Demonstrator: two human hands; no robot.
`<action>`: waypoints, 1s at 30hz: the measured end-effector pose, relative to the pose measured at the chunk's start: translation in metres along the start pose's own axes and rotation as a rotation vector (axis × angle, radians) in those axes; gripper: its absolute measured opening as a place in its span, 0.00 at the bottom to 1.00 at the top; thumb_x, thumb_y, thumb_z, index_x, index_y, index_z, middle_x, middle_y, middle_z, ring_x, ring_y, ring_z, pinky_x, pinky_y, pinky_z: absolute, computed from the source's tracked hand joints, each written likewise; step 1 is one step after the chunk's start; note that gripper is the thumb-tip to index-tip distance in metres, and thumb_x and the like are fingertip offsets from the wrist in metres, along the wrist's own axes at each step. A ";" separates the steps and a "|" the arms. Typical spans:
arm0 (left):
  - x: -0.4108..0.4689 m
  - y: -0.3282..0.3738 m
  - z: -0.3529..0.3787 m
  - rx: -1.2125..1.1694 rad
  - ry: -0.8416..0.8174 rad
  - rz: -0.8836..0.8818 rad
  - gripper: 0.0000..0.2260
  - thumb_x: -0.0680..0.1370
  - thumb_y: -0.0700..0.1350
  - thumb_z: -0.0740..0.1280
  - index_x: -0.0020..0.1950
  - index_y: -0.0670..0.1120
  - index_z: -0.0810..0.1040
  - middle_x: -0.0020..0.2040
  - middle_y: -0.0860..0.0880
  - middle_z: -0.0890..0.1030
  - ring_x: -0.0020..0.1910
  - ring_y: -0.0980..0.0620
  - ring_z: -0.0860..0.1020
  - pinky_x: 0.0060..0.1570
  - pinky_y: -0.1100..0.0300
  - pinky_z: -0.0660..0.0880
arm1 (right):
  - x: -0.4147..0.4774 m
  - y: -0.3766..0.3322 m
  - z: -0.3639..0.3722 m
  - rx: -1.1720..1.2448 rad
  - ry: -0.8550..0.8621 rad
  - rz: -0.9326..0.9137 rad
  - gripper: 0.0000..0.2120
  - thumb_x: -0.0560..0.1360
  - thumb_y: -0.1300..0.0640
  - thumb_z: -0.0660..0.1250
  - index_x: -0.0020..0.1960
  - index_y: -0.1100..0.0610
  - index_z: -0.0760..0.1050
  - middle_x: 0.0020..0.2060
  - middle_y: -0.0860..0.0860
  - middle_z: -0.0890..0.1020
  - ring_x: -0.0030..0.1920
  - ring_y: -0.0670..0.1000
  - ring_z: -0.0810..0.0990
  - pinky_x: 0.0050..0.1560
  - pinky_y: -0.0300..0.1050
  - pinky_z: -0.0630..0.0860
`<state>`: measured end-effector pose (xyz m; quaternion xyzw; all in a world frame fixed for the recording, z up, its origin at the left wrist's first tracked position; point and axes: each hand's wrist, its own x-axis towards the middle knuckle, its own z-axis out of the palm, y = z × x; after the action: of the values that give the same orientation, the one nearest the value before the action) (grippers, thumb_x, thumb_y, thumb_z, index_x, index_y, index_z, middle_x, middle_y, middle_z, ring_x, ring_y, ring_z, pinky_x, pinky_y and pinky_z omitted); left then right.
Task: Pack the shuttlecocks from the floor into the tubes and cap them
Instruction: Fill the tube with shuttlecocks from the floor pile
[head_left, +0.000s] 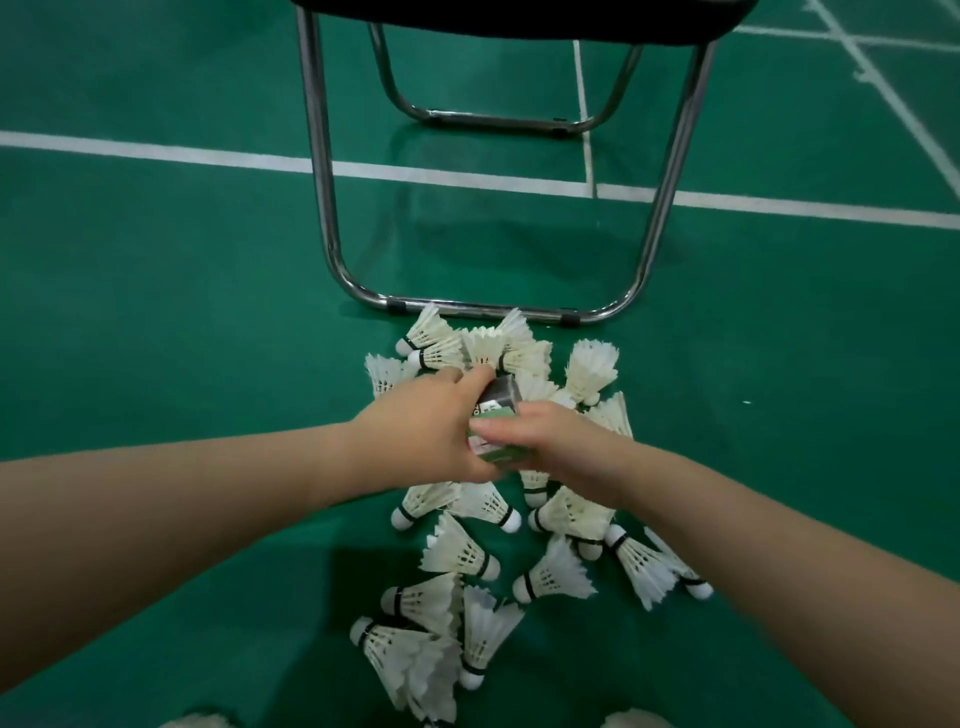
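I see my left hand (431, 421) and right hand (566, 441) both wrapped round the tube (498, 402) above the shuttlecocks (460, 553). Its long axis runs away from me, dark end toward the chair (322, 182). Green court floor (156, 312), white lines (208, 153).

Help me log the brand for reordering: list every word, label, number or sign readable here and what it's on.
No text can be read.
tube, held by the left hand and right hand: printed label, too blurred and covered to read.
shuttlecocks: no print visible.
floor: white court lines only, no words.
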<state>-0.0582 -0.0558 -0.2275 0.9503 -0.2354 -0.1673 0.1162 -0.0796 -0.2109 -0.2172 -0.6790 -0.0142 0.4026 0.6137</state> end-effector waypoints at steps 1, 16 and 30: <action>0.005 0.001 0.002 -0.031 0.011 -0.026 0.36 0.65 0.65 0.70 0.66 0.50 0.63 0.56 0.50 0.76 0.47 0.50 0.76 0.47 0.53 0.77 | 0.003 0.004 -0.006 0.001 0.145 -0.038 0.09 0.77 0.51 0.63 0.51 0.56 0.78 0.43 0.50 0.82 0.45 0.49 0.80 0.53 0.43 0.76; 0.018 -0.033 0.019 -0.079 -0.021 -0.156 0.39 0.65 0.66 0.71 0.67 0.49 0.62 0.58 0.48 0.77 0.45 0.52 0.77 0.47 0.52 0.78 | 0.039 0.079 -0.060 -0.567 0.389 0.515 0.31 0.76 0.47 0.63 0.73 0.57 0.58 0.65 0.57 0.71 0.55 0.55 0.74 0.44 0.43 0.73; 0.007 -0.043 0.011 -0.084 0.006 -0.211 0.38 0.65 0.68 0.69 0.67 0.48 0.63 0.54 0.48 0.77 0.39 0.54 0.76 0.42 0.53 0.78 | 0.031 0.037 -0.050 -0.062 0.642 -0.058 0.11 0.73 0.65 0.66 0.44 0.50 0.80 0.41 0.49 0.83 0.45 0.49 0.81 0.60 0.49 0.76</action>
<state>-0.0387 -0.0233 -0.2523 0.9646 -0.1263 -0.1855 0.1384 -0.0483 -0.2452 -0.2683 -0.7890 0.1483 0.1495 0.5772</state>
